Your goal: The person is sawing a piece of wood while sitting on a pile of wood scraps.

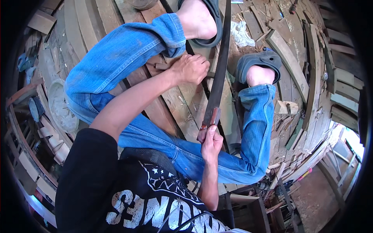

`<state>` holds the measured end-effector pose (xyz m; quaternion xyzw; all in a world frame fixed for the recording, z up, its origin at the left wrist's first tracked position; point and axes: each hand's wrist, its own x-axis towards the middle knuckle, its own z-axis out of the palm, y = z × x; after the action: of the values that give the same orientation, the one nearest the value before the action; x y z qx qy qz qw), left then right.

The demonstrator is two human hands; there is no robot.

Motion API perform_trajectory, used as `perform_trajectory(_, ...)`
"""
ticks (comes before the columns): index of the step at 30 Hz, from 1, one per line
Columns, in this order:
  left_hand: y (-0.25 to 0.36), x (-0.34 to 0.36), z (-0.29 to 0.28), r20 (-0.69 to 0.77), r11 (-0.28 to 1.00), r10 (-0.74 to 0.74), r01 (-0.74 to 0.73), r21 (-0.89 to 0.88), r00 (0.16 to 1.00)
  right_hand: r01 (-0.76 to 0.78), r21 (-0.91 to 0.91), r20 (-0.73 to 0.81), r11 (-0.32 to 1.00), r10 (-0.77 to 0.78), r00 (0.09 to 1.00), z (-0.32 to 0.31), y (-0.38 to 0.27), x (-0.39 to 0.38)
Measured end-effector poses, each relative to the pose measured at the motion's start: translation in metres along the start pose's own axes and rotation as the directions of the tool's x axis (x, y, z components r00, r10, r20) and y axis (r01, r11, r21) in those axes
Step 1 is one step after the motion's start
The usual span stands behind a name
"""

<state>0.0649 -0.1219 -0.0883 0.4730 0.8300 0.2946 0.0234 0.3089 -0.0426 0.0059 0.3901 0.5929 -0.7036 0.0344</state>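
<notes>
Seen from above, a person in a black printed T-shirt point(89, 167) and blue jeans point(128, 54) sits with knees bent above a floor point(79, 27) of wooden boards. Taking the centre of the view as the middle of a clock, the right hand point(211, 143) is between four and five o'clock, its fingers clamped on the brownish handle of a long-bladed tool point(221, 66). The dark blade slants up from there, narrowing toward between twelve and one; its edge is too small to read for teeth. The left hand point(191, 69), at twelve, lies just left of the blade with fingers curled; whether they grip anything cannot be told. A small piece of wood point(160, 66) shows beside that wrist. Dark clogs point(268, 58) cover the feet, at twelve and two. A white cloth point(241, 34) lies at one, a wood offcut point(285, 107) at three, a pale round basin point(62, 106) at nine.
</notes>
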Motion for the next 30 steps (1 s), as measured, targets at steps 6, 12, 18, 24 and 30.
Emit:
perform_trajectory(6,0.0,-0.003,0.014,-0.137,0.988,-0.067,0.085,0.127,0.988,-0.001,-0.064,0.024,0.998,0.002,1.0,0.001,-0.004,0.001)
perform_trajectory(12,0.009,0.003,0.013,-0.082,0.978,-0.105,0.118,0.171,0.991,-0.049,-0.07,-0.001,0.996,0.049,0.999,0.009,-0.002,-0.013)
perform_trajectory(18,0.001,-0.001,0.016,-0.025,0.988,-0.075,0.078,0.135,0.997,-0.026,-0.278,-0.016,0.96,0.022,1.0,0.015,-0.009,-0.016)
perform_trajectory(24,-0.001,0.001,0.018,-0.077,0.982,-0.033,0.046,0.184,0.996,-0.051,-0.194,-0.051,0.98,0.042,0.998,0.006,0.005,-0.03)
perform_trajectory(30,-0.001,0.0,0.019,-0.102,0.983,-0.006,0.024,0.179,0.995,-0.018,-0.214,-0.005,0.977,0.018,1.0,0.017,0.004,-0.03)
